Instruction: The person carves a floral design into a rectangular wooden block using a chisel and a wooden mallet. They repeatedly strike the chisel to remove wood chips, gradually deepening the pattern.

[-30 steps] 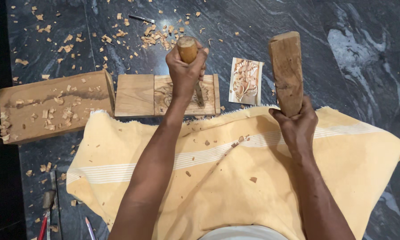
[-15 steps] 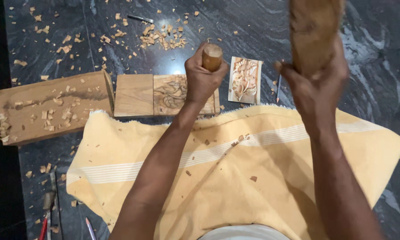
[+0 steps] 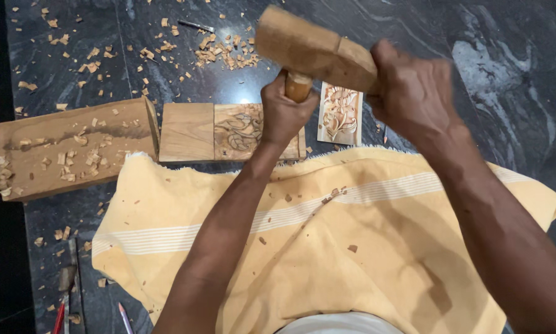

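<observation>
Left hand [image 3: 283, 114] closed fully round wooden chisel handle [image 3: 298, 86], handle near upright, butt end up, blade hidden under the fist; set over the carved right half of the flat panel [image 3: 228, 131]; panel long axis running left to right, plain half to the left. Right hand [image 3: 414, 93] wrapped tight on wooden mallet [image 3: 315, 49], just above the panel; mallet long axis lying crosswise, head pointing left and resting on or just over the handle butt, contact not certain. Small carved plaque [image 3: 340, 114] just right of the panel, upright oblong, pale relief. Larger rough block [image 3: 71, 148] just left of the panel, strewn with chips. Yellow cloth with white stripes [image 3: 352, 247] below the panel, across the lap. Wood chips [image 3: 222, 52] scattered above the panel on dark stone floor [image 3: 507, 62]. No labels seen.
</observation>
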